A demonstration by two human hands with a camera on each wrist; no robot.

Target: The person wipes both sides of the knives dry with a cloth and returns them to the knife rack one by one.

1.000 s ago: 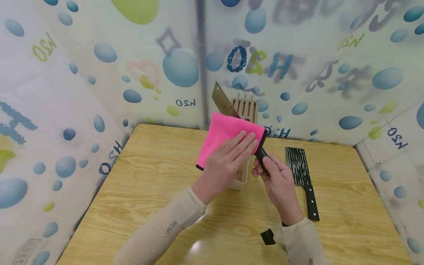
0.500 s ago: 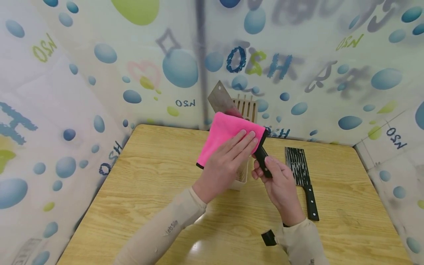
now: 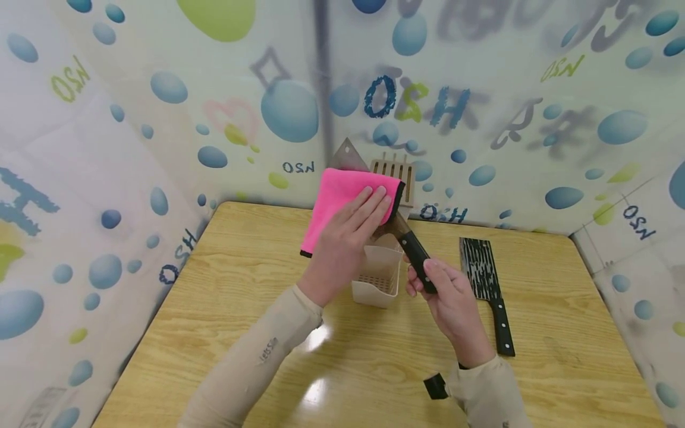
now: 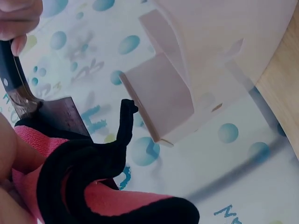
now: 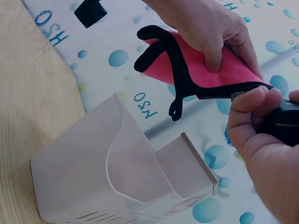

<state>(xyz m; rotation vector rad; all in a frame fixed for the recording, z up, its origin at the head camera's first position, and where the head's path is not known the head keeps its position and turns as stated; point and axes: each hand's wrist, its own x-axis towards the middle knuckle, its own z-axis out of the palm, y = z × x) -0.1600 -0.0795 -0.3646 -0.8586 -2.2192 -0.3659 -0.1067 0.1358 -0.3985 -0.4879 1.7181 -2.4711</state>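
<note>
"Cloth (image 3: 350, 190) first: what changed in the head view?"

"Under the left hand (image 3: 342, 244), it has moved up the cleaver (image 3: 347, 157) toward its far end, baring the blade (image 3: 395, 226) beside the handle (image 3: 418, 260); that end seems the part being worked."

"Left wrist?"

"Cloth folds over the blade."

"Right wrist?"

"Left thumb and fingers pinch the cloth; right hand (image 5: 268, 156) curls round the handle, both apart from the beige holder (image 5: 77, 161)."

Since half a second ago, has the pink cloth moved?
Yes: in the head view, the pink cloth has shifted up and left relative to the holder, uncovering more of it.
</note>
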